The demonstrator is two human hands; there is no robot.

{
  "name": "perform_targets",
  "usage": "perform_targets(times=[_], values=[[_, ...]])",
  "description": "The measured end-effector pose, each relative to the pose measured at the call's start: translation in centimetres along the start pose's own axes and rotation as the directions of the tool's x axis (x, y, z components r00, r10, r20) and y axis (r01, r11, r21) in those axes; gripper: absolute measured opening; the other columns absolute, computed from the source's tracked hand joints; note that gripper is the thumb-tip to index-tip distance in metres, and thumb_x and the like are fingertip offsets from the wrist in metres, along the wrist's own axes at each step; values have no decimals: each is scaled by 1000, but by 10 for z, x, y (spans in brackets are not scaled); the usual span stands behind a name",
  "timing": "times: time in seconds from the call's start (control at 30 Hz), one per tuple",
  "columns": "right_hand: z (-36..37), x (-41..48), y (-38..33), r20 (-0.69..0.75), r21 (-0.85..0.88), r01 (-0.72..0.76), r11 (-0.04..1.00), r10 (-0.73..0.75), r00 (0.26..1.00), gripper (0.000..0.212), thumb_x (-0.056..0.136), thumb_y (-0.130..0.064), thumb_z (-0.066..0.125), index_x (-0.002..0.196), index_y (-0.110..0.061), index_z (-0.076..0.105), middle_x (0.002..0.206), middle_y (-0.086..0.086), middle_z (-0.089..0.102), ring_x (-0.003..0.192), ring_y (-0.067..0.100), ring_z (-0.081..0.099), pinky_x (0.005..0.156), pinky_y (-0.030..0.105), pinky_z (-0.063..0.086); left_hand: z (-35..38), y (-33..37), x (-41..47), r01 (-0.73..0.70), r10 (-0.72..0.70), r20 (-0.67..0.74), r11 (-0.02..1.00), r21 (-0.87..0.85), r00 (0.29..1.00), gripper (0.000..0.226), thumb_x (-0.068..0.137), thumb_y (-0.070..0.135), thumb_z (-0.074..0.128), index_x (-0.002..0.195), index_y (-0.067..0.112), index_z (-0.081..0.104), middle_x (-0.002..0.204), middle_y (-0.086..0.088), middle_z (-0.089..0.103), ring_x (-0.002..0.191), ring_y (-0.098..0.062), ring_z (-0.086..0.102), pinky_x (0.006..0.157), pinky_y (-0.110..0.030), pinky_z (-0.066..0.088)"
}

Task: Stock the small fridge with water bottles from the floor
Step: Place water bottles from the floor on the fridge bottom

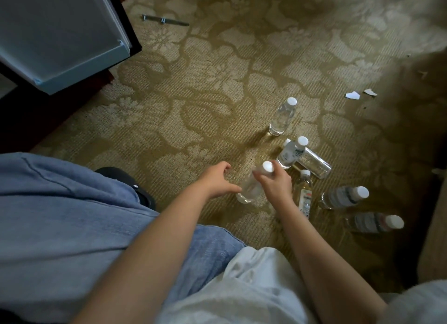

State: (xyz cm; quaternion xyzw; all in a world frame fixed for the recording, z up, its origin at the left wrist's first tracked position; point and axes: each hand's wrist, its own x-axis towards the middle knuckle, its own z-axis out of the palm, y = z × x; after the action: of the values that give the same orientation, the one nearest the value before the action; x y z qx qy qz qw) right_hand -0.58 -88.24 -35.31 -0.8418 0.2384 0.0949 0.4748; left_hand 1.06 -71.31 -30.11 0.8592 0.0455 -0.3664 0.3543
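The fingers of the right hand (274,184) were curled round the neck of a clear plastic water bottle with a white cap (249,188), which was tilted low over the olive patterned carpet (193,93). The left hand (215,182) was spread in a loose curve by the bottle's lower body; whether it touched was unclear. Closing the left hand low would probably steady the lift. A small amber-tinted bottle (305,195) stood just beside the right wrist and looked easy to knock. Bare carpet ran up to the pale grey fridge door (60,38).
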Motion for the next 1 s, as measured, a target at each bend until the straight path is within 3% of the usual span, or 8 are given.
perform_targets(times=[0.13, 0.27, 0.37, 0.47, 0.53, 0.63, 0.73, 1.0], values=[[10, 1, -38, 53, 175, 134, 975, -146, 988, 20, 73, -39, 71, 84, -30, 56, 79, 1, 64, 76, 23, 62, 73, 46, 52, -4, -1, 1, 12, -11, 17, 999, -37, 1000, 90, 69, 32, 81, 143, 22, 32, 140, -3, 46, 127, -25, 46, 102, -42, 41], [22, -4, -66, 85, 292, 227, 929, -262, 961, 23, 68, -40, 69, 76, -24, 55, 69, -7, 59, 68, 12, 53, 63, 39, 48, -9, -6, 7, 59, -73, -64, 978, -200, 995, 82, 57, 32, 88, 126, 27, 45, 104, 9, 61, 100, -18, 58, 91, -39, 48], [21, -3, -75, 150, 430, 171, 887, -257, 955, 17, 71, -28, 71, 74, -25, 55, 68, -10, 56, 68, 10, 51, 63, 31, 43, -11, -10, 11, 52, -77, -156, 986, -156, 985, 65, 57, 36, 87, 110, 30, 50, 89, 14, 60, 88, -13, 59, 82, -33, 48], [16, 5, -64, 229, 554, 49, 831, -208, 951, 17, 74, -28, 70, 82, -20, 59, 83, 11, 65, 81, 19, 60, 72, 36, 47, -8, -6, 11, 48, -55, -209, 998, -39, 976, 53, 61, 37, 85, 101, 23, 53, 89, 8, 62, 85, -14, 58, 78, -32, 48], [14, 10, -45, 183, 568, 29, 822, -160, 970, 19, 79, -36, 67, 86, -20, 60, 91, 16, 67, 86, 23, 62, 76, 39, 49, -4, 2, 10, 41, -21, -218, 995, 87, 976, 50, 61, 40, 83, 96, 20, 54, 93, 1, 62, 87, -19, 59, 78, -34, 50], [8, 16, -8, 66, 536, 0, 844, -42, 997, 32, 78, -54, 61, 86, -23, 59, 85, -1, 62, 81, 15, 58, 76, 37, 48, 0, 19, 13, 44, 3, -188, 968, 248, 982, 50, 61, 47, 78, 93, 19, 53, 95, 0, 61, 87, -22, 58, 75, -34, 51], [-1, 22, 24, -24, 438, -16, 899, 29, 999, 32, 86, -50, 60, 104, -23, 59, 97, -8, 63, 92, 10, 60, 90, 40, 52, 5, 38, 17, 44, 28, -159, 901, 431, 987, 51, 64, 51, 76, 91, 18, 48, 97, -3, 59, 90, -25, 58, 71, -31, 45], [-12, 35, 56, -207, 340, 61, 938, 12, 978, 62, 80, -65, 51, 123, -20, 52, 113, -5, 62, 106, 13, 59, 92, 38, 50, 30, 68, 29, 40, 60, -157, 823, 566, 986, 57, 67, 51, 74, 107, 15, 54, 111, -6, 62, 102, -27, 59, 71, -28, 39]])
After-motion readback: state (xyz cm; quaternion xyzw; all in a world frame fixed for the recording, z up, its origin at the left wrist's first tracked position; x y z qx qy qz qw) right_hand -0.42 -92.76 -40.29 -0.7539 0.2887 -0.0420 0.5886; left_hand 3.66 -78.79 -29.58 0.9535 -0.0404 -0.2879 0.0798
